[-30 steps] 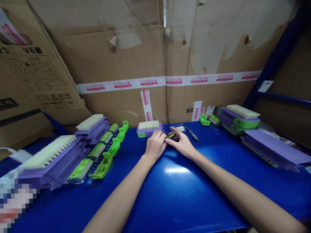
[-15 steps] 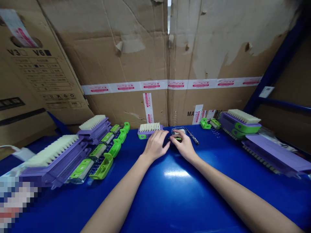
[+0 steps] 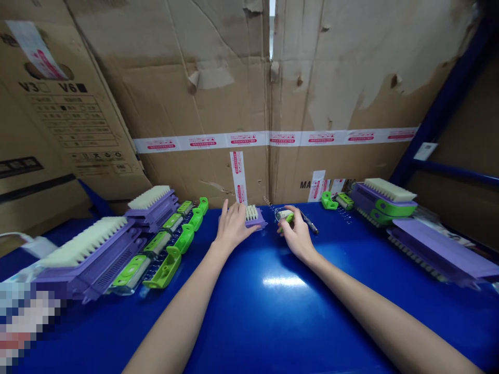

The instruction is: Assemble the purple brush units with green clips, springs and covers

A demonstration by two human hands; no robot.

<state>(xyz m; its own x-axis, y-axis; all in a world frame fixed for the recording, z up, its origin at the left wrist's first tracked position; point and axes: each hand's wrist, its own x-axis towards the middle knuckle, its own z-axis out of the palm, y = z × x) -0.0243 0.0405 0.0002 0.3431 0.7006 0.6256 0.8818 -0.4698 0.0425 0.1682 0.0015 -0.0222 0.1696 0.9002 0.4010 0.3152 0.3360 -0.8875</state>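
My left hand (image 3: 233, 226) rests on a small purple brush with white bristles (image 3: 254, 215) at the back of the blue table (image 3: 273, 311), its fingers curled over the brush's left part. My right hand (image 3: 297, 235) is closed on a small green and clear plastic part (image 3: 285, 215) just right of that brush. A pen (image 3: 309, 221) lies beside my right hand.
Purple brushes (image 3: 89, 249) and a row of green and clear parts (image 3: 171, 239) lie at the left. More purple brushes (image 3: 384, 196) and a long purple piece (image 3: 440, 244) lie at the right. Taped cardboard boxes (image 3: 249, 104) stand behind the table.
My left hand has moved back and left onto the purple brush. My right hand has lifted the small green part slightly toward the back.
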